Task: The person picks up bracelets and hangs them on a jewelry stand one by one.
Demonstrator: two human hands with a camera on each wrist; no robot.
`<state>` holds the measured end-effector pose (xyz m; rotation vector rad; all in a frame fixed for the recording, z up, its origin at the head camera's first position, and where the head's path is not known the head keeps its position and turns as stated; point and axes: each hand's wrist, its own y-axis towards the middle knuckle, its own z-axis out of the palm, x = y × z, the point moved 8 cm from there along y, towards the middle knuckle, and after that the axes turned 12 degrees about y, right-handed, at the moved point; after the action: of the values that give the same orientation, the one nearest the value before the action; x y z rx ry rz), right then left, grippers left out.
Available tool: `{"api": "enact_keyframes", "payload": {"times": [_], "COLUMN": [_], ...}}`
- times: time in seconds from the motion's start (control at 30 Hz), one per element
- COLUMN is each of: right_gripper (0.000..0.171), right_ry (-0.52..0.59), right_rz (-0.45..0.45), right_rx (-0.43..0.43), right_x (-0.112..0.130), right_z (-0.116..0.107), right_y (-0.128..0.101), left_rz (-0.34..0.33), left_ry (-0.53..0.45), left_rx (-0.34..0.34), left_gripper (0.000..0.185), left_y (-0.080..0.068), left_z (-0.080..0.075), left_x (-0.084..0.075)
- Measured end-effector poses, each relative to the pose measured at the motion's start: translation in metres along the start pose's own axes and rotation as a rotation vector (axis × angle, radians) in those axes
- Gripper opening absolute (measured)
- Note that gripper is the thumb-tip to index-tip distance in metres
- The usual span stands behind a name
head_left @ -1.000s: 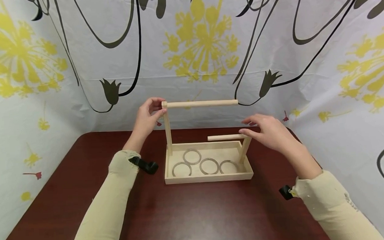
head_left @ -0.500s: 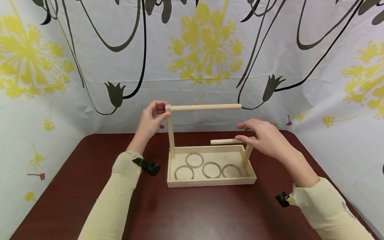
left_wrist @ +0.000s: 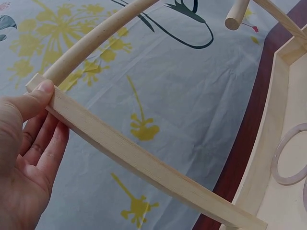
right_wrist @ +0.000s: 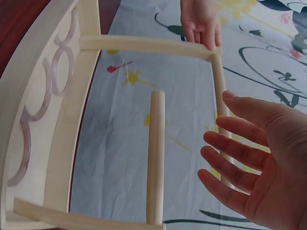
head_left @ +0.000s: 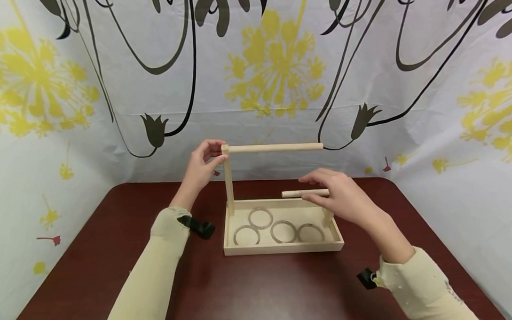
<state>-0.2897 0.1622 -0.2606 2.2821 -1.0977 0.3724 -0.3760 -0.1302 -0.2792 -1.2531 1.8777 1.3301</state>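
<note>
Right hand [head_left: 344, 197] now lower, seemingly nearer the short dowel [head_left: 304, 193].

The head view looks forward and down from above the near edge of the dark red table [head_left: 94, 260], taking in both sleeved arms, the whole wooden tray [head_left: 284, 247] at mid-distance and the flowered curtain [head_left: 274, 65] behind. The left wrist view sits close behind the left hand [left_wrist: 24, 158], facing along the tall post [left_wrist: 144, 165] toward the curtain, with the tray's corner at its right edge. The right wrist view sits close behind the right hand [right_wrist: 259, 158], turned sideways, looking across the short dowel [right_wrist: 155, 158] to the left hand far off. All three views share the tall post and the upper dowel [head_left: 274, 148].
</note>
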Motion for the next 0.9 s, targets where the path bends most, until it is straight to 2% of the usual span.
{"api": "enact_keyframes", "payload": {"times": [0.23, 0.47, 0.9], "right_gripper": [0.032, 0.034, 0.036], "right_ry": [0.050, 0.090, 0.140], "right_rz": [-0.030, -0.074, -0.104], "right_rx": [0.018, 0.050, 0.074], "right_x": [0.014, 0.028, 0.037], "right_z": [0.015, 0.030, 0.064], "right_y": [0.000, 0.004, 0.008], "left_rz": [0.031, 0.018, 0.037], "left_ry": [-0.007, -0.002, -0.019], "left_rx": [-0.005, 0.008, 0.002], "left_gripper": [0.035, 0.034, 0.034], "left_y": [-0.004, 0.000, 0.000], "left_z": [-0.001, 0.000, 0.000], "left_x": [0.002, 0.001, 0.001]}}
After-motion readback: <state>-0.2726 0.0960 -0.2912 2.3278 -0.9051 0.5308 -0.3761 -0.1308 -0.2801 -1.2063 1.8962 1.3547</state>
